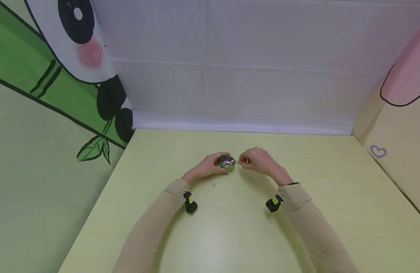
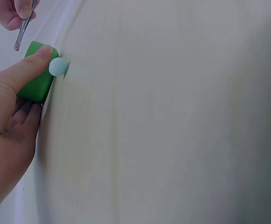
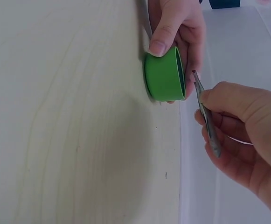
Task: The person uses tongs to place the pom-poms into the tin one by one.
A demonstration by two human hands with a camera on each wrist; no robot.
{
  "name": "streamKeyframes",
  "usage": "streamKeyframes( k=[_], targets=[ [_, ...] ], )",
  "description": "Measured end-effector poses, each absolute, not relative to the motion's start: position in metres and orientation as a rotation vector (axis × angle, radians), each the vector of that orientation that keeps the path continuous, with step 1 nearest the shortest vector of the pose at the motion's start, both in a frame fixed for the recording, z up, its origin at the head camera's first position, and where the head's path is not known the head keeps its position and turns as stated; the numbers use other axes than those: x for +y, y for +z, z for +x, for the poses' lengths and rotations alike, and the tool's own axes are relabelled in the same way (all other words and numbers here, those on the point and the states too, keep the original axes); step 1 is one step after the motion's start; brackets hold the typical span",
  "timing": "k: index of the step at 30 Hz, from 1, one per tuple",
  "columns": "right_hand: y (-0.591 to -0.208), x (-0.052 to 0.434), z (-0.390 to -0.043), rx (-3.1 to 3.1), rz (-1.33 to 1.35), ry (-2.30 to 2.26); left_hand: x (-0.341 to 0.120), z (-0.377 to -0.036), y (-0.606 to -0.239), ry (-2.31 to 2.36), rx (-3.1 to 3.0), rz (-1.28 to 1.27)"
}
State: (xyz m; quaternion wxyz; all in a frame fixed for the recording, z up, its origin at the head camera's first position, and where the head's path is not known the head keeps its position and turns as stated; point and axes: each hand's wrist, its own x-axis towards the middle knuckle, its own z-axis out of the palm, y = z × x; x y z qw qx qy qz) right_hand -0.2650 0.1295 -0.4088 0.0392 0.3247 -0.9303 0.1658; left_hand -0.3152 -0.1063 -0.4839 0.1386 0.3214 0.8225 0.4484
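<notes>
A small round green cup (image 1: 227,167) stands on the table, with several small coloured balls inside, as the head view shows. My left hand (image 1: 210,164) holds the cup from its left side, thumb in front and fingers behind. Metal tweezers (image 3: 206,112) are pinched between the thumb and fingers of my right hand (image 1: 260,160). Their tips point toward the cup's opening at its right rim, and no ball shows between them in the right wrist view. A pale blue-green ball (image 2: 58,66) lies on the table in front of the cup.
The pale wooden table (image 1: 210,235) reaches back to a white cloth wall (image 1: 244,94). Printed side panels stand left and right, the left one with a green leaf drawing (image 1: 91,149). A black wrist camera sits on each sleeve, left (image 1: 190,204) and right (image 1: 273,204).
</notes>
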Motion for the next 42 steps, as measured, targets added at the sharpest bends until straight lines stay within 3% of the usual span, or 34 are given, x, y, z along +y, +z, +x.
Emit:
streamKeyframes(
  k=[42],
  targets=[
    [-0.417, 0.126, -0.237, -2.837, 1.052, 0.496, -0.108, -0.317, -0.483, 1.305, 2.369, 0.939]
  ],
)
